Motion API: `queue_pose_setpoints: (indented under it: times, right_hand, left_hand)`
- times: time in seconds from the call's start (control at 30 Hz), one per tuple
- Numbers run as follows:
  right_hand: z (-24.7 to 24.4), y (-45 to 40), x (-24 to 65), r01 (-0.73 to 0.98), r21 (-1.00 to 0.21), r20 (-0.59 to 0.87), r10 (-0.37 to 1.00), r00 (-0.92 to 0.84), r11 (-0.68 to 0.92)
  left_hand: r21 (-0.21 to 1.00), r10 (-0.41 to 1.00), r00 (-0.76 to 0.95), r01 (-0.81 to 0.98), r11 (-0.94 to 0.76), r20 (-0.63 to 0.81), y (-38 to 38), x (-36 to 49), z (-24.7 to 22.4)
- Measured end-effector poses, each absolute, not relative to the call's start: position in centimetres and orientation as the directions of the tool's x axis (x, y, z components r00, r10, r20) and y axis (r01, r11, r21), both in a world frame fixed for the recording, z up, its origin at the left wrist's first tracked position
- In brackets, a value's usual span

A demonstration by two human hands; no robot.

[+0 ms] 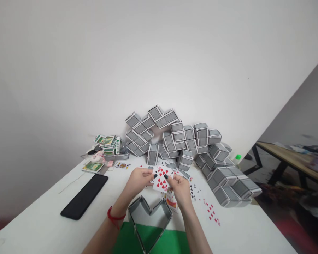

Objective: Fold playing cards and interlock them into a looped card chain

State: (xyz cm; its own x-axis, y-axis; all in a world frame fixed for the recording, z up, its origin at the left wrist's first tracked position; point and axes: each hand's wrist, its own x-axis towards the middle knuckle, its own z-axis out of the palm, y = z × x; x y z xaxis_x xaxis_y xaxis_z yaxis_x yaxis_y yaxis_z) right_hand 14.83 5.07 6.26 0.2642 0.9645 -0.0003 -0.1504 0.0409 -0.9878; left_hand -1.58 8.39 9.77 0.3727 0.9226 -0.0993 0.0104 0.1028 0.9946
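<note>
A ten of hearts playing card (161,178) faces up between my two hands, with at least one more card edge showing behind it. My left hand (141,178) pinches the card's left side, its thumb on the face. On the right side my right hand (180,187) grips it the same way. Below my hands stands a heart-shaped frame (150,212) made of folded cards, partly on a green sheet (159,238). Loose playing cards (212,211) lie spread on the white table behind and to the right of my hands.
Folded grey card blocks (172,141) are piled along the wall, reaching right to a larger stack (228,187). A black phone (84,197) lies at left. Green card boxes (108,143) stand at the back left. A green-capped bottle (237,158) is behind the right stack.
</note>
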Motion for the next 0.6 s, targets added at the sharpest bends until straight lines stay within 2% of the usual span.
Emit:
queue_pose_setpoints:
  times: [0.1,0.2,0.43,0.6]
  right_hand:
    - [6.9,4.7,14.8,-0.173,-0.984,0.005,0.972,0.236,0.048]
    - [7.7,4.1,14.8,-0.155,-0.985,0.041,0.978,0.207,0.074]
    - [8.4,3.6,14.9,0.080,-0.985,0.170,0.954,0.248,0.154]
    - [8.4,3.5,15.0,0.165,-0.973,0.195,0.953,0.233,0.159]
  left_hand:
    - [0.976,0.844,0.524,-0.097,0.195,-0.116,8.1,-2.4,10.7]
    - [0.952,0.788,0.603,-0.148,0.267,-0.127,8.1,-3.1,11.0]
    - [0.933,0.747,0.653,-0.181,0.312,-0.123,8.2,-3.3,10.8]
    - [0.943,0.751,0.651,-0.173,0.285,-0.108,7.8,-3.2,11.4]
